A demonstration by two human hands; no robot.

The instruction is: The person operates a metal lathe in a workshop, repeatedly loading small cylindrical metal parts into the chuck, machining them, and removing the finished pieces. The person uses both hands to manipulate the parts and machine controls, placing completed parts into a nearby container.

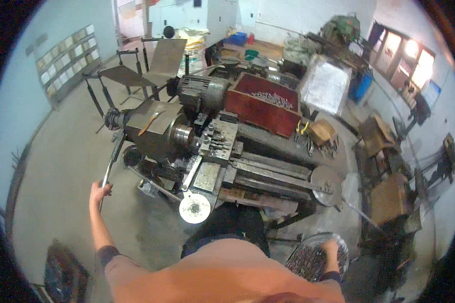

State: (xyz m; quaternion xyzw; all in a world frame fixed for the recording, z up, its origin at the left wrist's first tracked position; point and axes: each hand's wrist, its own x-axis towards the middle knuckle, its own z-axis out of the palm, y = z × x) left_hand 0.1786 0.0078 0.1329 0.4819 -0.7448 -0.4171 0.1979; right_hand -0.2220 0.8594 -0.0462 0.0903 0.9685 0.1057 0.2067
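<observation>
At the left, my left hand (pixel 100 192) is wrapped round a long metal lever (pixel 110 162) that runs up to the end of a small lathe's headstock (pixel 154 126). Down at the right, my right hand (pixel 330 246) is over a round basin (pixel 345 257) of small metal pieces (pixel 307 260). Its fingers look closed at the pieces, but what they hold is too small to make out. In front of me are the lathe's spindle nose (pixel 183 135), the tool post (pixel 215 144) and a pale round handwheel (pixel 194 208).
A brush (pixel 150 122) lies on the headstock, near the motor (pixel 203 93). Behind the bed stands a red box (pixel 263 113) holding small metal parts. Yellow-handled pliers (pixel 302 128) and a small brown box (pixel 321 132) sit beside it. More machinery (pixel 389 197) stands at the right.
</observation>
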